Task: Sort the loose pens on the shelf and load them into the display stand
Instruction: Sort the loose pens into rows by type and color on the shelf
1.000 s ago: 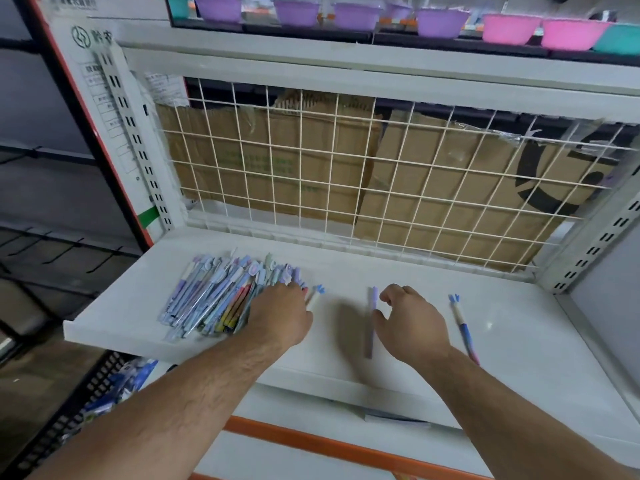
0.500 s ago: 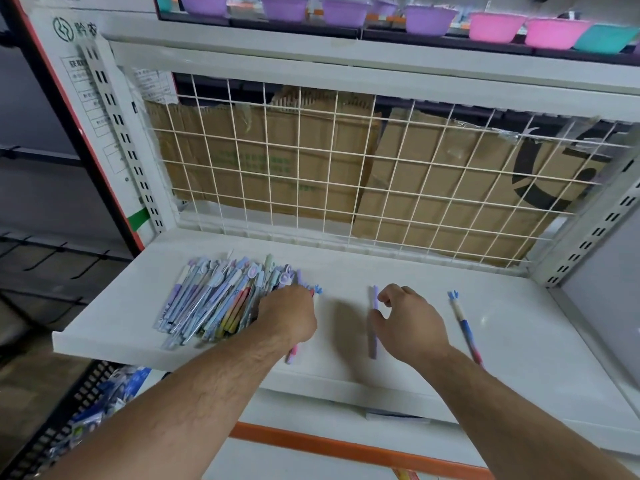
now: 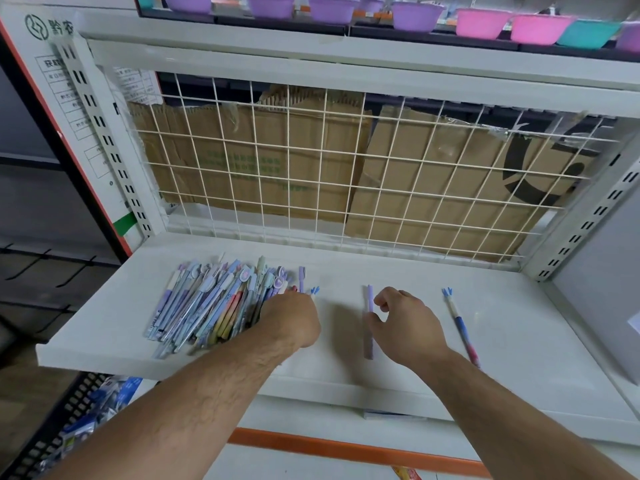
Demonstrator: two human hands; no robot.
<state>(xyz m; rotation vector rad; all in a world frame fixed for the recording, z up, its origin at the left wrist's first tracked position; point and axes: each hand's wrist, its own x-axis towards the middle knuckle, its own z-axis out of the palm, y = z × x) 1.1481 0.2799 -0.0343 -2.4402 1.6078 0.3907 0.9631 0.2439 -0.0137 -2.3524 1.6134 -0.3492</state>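
A pile of several loose pens [image 3: 207, 306], mostly purple and blue, lies on the left half of the white shelf [image 3: 519, 341]. My left hand [image 3: 294, 320] is at the pile's right edge with its fingers curled down. A blue-tipped pen [image 3: 314, 291] pokes out from under them, beside a purple pen [image 3: 302, 278]. To the right, a single purple pen [image 3: 369, 327] lies flat on the shelf. My right hand [image 3: 405, 323] rests beside it, fingers loosely curled and thumb tip against the pen. A blue and pink pen [image 3: 460, 327] lies alone further right.
A white wire grid [image 3: 346, 174] with flattened cardboard [image 3: 277, 161] behind it closes the back of the shelf. Purple, pink and teal bowls [image 3: 481, 22] stand on the shelf above. Slotted uprights frame both sides. A lower basket [image 3: 86, 420] holds packaged goods.
My left hand has shifted slightly right at the pile's edge, over the blue-tipped pen. My right hand has stayed beside the single purple pen.
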